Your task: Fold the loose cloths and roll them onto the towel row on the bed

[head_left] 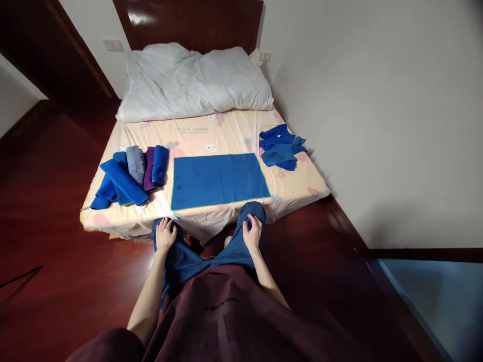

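Note:
A blue towel [218, 180] lies spread flat at the near edge of the bed [234, 131]. My left hand [165, 234] rests on my left knee with its fingers spread, holding nothing. My right hand [252, 233] lies on my right knee, fingers slightly curled over the blue trouser cloth, holding nothing. Both hands are just short of the bed's front edge, below the flat towel. Several rolled towels [133, 173], blue, grey and purple, lie on the bed's left side. A heap of loose blue cloths [281, 147] sits on the right side.
A white rumpled duvet [192, 80] covers the head of the bed against a dark wooden headboard [188, 22]. A white wall [377, 110] runs close along the bed's right side. Dark red wooden floor [56, 261] surrounds the bed.

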Demonstrator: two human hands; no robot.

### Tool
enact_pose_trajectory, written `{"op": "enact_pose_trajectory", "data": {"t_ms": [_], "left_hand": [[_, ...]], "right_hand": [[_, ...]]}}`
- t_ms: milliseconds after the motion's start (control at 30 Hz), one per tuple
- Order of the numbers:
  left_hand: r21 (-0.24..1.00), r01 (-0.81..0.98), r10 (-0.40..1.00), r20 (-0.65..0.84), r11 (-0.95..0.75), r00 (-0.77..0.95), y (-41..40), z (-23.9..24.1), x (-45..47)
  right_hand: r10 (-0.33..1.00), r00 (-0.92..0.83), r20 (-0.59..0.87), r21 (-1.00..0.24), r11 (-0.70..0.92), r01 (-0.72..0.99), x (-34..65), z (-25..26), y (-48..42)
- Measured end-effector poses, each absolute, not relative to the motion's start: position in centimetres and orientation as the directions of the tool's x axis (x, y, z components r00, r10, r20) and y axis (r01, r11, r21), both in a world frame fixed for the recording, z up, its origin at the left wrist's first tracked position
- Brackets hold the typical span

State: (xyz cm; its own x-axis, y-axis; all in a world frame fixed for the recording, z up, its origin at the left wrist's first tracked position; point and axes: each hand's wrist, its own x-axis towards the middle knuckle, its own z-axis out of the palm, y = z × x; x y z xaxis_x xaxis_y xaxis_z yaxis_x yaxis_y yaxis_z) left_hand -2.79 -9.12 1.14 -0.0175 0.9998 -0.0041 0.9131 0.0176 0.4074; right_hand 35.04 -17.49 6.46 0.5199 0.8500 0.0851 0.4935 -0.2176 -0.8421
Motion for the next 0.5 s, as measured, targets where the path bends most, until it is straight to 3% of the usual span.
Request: {"op": "enact_pose_trajectory", "data": {"t_ms": [100, 167, 233, 367, 500], "left_hand": [[0.415, 0.91, 1.0, -0.004, 0.014, -0.013, -10.1, 1.3, -2.8], [0.424, 0.906, 1.0, 0.003, 0.019, -0.022, -10.8, 1.4, -2.7], [0.431, 0.902, 1.0, 0.008, 0.021, -0.027, -11.5, 1.4, -2.7], [0.437, 0.899, 1.0, 0.002, 0.023, -0.027, -12.2, 1.4, -2.7], [0.433, 0.901, 1.0, 0.001, 0.027, -0.031, -12.2, 1.3, -2.6]], "right_hand": [[0.858, 0.505, -0.088, -0.989, -0.137, 0.06, 32.3, 6.1, -16.3], [0.858, 0.435, -0.273, -0.939, -0.14, -0.313, 30.6, 5.4, -15.0], [0.839, 0.347, -0.42, -0.813, -0.178, -0.554, 29.4, 4.6, -13.4], [0.798, 0.219, -0.562, -0.653, -0.265, -0.709, 29.0, 3.2, -10.5], [0.786, 0.164, -0.596, -0.593, -0.293, -0.75, 29.2, 1.9, -8.9]]}}
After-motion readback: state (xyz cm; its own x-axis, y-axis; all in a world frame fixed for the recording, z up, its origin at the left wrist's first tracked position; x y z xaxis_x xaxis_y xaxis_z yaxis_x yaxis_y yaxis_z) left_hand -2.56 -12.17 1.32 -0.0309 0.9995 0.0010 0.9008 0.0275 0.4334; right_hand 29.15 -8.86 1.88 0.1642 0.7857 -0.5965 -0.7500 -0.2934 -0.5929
